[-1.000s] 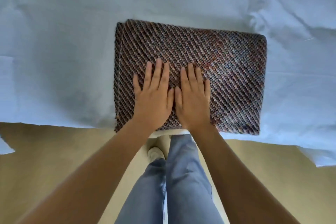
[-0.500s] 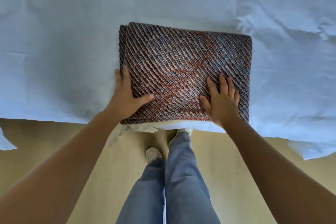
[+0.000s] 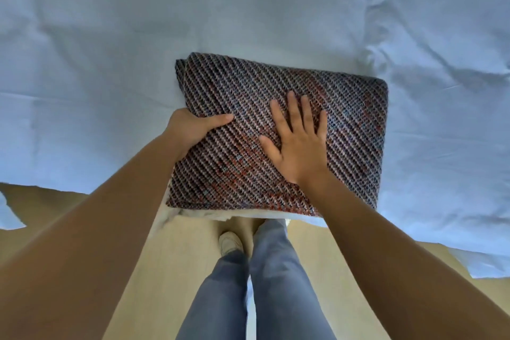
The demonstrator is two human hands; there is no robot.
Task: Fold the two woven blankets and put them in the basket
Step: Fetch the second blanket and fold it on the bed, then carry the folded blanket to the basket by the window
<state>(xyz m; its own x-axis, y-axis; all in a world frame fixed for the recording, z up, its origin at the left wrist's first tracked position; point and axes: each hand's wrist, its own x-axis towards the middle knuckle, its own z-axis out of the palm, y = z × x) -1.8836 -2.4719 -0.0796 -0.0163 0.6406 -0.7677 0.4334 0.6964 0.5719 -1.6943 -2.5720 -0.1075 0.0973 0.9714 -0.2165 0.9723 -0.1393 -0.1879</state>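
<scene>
At left edge of folded blanket (image 3: 345,119), left hand (image 3: 190,127) now clamps, thumb on top — right hand (image 3: 299,143) has slid to its middle, fingers spread flat — I judge lift comes next.

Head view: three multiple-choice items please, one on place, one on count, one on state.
1. The blanket lies: A on the floor; B on the bed; C in a basket.
2. Hands touching it: A none; B one; C two.
3. The right hand is: A flat, fingers spread; B clenched on a corner; C lifted clear.
B: it rests at the bed's near edge. C: the left hand grips its left edge and the right presses on top. A: palm down, fingers straight.
</scene>
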